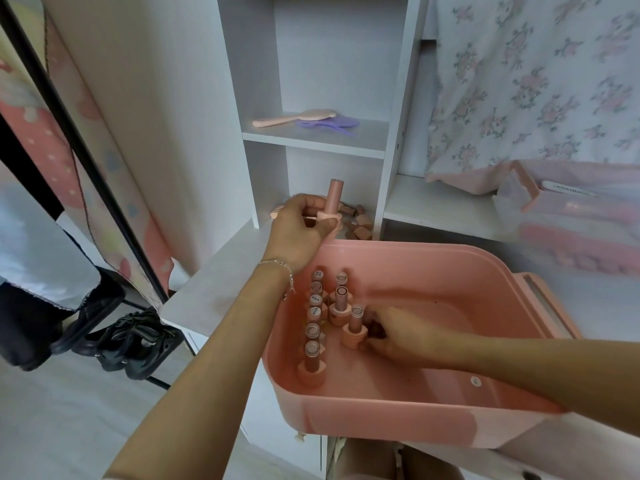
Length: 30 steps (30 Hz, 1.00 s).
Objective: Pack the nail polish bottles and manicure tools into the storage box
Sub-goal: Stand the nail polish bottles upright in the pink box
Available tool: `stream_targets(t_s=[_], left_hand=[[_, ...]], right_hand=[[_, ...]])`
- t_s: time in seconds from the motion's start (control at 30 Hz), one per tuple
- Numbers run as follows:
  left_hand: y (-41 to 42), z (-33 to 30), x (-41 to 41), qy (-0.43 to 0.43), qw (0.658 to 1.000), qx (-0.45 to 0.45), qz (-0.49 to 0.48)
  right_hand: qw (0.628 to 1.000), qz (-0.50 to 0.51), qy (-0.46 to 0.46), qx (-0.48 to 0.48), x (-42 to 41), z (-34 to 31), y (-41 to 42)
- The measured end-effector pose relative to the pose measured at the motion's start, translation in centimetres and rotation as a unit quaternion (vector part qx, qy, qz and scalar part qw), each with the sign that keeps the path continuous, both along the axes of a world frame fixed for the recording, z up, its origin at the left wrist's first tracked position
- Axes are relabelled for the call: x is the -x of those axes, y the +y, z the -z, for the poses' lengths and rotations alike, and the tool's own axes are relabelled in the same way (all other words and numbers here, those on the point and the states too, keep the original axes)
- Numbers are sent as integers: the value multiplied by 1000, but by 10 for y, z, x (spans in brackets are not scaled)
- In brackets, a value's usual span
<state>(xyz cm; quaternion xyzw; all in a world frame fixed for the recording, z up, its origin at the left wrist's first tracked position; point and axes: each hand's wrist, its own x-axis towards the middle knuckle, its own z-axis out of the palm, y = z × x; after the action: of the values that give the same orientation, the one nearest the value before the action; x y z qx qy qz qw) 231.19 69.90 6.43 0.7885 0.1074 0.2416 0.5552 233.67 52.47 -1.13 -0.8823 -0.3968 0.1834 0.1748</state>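
Left hand (301,226) is gripping an upright nail polish bottle (332,206) while right hand (398,336), grip unclear, is seating another; best lowering it upright beside the rows in the storage box (415,420).

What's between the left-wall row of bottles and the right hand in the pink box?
Head view: three upright pink nail polish bottles; right hand touches the nearest.

storage box (398,420): smooth pink plastic | shelf (311,142): matt white board | curtain (526,81): floral cloth
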Motion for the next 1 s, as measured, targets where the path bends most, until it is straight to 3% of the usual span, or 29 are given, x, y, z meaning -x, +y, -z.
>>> stream_targets(t_s=[1.0], left_hand=[[1,0,-1,5,1000,-3,-1]], right_hand=[[994,17,-29,-106,-5,21,13]])
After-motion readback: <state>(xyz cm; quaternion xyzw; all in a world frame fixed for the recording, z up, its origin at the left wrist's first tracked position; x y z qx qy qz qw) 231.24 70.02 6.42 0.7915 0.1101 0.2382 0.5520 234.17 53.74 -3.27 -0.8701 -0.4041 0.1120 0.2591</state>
